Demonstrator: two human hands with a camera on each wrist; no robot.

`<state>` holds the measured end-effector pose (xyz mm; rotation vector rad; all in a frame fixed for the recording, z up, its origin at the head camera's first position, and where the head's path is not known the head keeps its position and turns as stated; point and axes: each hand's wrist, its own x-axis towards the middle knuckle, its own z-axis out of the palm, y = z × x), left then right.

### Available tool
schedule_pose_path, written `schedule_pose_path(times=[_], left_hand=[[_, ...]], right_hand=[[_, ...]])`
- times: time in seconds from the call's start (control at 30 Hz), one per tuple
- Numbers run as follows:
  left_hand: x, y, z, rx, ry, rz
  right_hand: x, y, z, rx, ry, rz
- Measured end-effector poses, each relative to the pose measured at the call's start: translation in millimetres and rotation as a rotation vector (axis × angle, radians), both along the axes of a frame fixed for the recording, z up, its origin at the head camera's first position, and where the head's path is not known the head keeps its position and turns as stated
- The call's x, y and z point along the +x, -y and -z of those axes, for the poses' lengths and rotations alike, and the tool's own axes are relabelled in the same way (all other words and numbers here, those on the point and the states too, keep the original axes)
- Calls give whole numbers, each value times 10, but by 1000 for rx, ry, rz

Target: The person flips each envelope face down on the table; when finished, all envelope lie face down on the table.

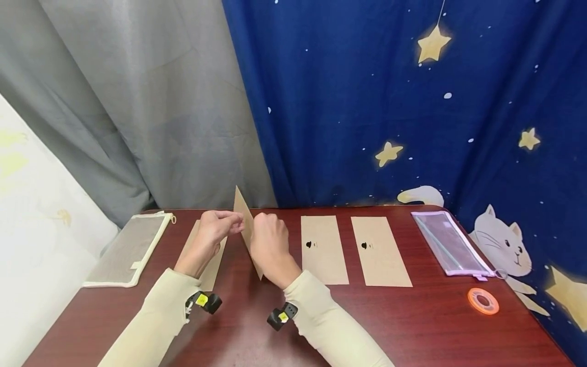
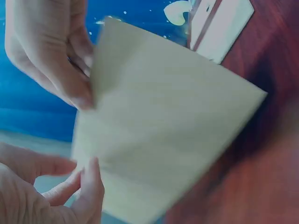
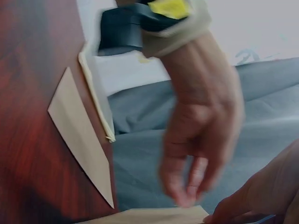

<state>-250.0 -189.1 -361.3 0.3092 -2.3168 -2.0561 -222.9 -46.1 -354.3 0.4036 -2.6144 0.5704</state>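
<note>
A flat brown paper piece [image 1: 245, 227] [image 2: 163, 112] stands tilted on edge above the table, between the hands. My right hand [image 1: 271, 247] [image 2: 51, 51] [image 3: 261, 193] grips it by one edge, thumb on the near face in the left wrist view. My left hand [image 1: 213, 234] [image 2: 56, 191] [image 3: 198, 140] is bent at the left side of the paper, thumb and fingertips brought together close to its edge; whether they pinch it cannot be made out. Another brown piece [image 1: 212, 267] [image 3: 81, 133] lies flat under my left forearm.
Two brown pieces with small black hat prints, one nearer [image 1: 324, 255] and one farther right [image 1: 384, 260], lie on the table [image 1: 412, 326]. A white-edged mesh pouch [image 1: 128, 247] is at left, a purple-edged pouch [image 1: 451, 244] and an orange ring-shaped roll [image 1: 483, 300] at right. Curtains hang behind.
</note>
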Motion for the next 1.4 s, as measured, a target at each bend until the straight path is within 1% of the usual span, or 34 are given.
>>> schedule_pose_path(times=[0.03, 0.1, 0.23, 0.3, 0.37, 0.4, 0.5, 0.67, 0.8, 0.9, 1.03, 1.13, 1.23, 1.3, 1.4], left_hand=[[1, 18, 55, 6, 20, -4], [3, 49, 176, 35, 65, 8], [-19, 82, 404, 168, 146, 57], [-32, 84, 470, 223, 168, 57], [-40, 87, 505, 241, 178, 57], [-44, 89, 511, 240, 180, 47], [-43, 100, 496, 237, 175, 21], [-29, 145, 438, 248, 117, -9], [0, 239, 393, 237, 71, -13], [13, 314, 351, 222, 41, -10], [9, 345, 262, 191, 38, 0], [1, 344, 209, 170, 51, 9], [-11, 346, 192, 150, 60, 16], [-17, 344, 191, 134, 64, 19], [-28, 340, 203, 106, 67, 23]], right_hand=[[-13, -15, -13, -12, 3, -2], [-34, -39, -37, -38, 0, -12], [-65, -69, -81, -88, 7, -31], [-71, -81, -102, -104, 24, -36], [-75, -94, -123, -125, 44, -37], [-78, -105, -132, -139, 57, -39], [-96, -159, -159, -204, 96, -52], [-224, -316, -148, -380, 153, -124], [-363, -442, -55, -516, 212, -185], [-462, -507, 71, -601, 278, -204], [-545, -570, 222, -727, 374, -202], [-565, -591, 284, -855, 450, -229], [-576, -594, 336, -963, 504, -252], [-578, -597, 375, -998, 513, -257], [-581, -595, 438, -1011, 518, -237]])
